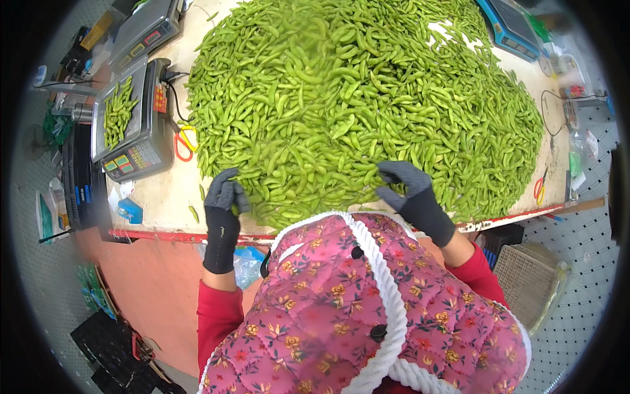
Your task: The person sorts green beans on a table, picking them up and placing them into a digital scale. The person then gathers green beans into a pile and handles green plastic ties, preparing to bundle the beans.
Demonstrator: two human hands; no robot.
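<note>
A wide heap of green soybean pods [315, 113] covers most of the table in front of me. My left hand [226, 197], in a grey and black glove, is at the heap's near left edge, fingers curved against the pods. Gloved the same way, my right hand [406, 189] touches the near edge right of centre, thumb and fingers bent around some pods; whether it grips any is unclear. A few loose pods [194, 213] lie left of my left hand. More pods [118, 115] rest on the metal pan of a digital scale [135, 160] at the left.
Scissors [184, 144] lie beside the scale, and another pair [540, 189] near the right edge. A second scale [145, 37] stands at the back left, a blue one [512, 29] at the back right. The table's red rim [187, 236] runs before me; a basket [529, 285] stands below right.
</note>
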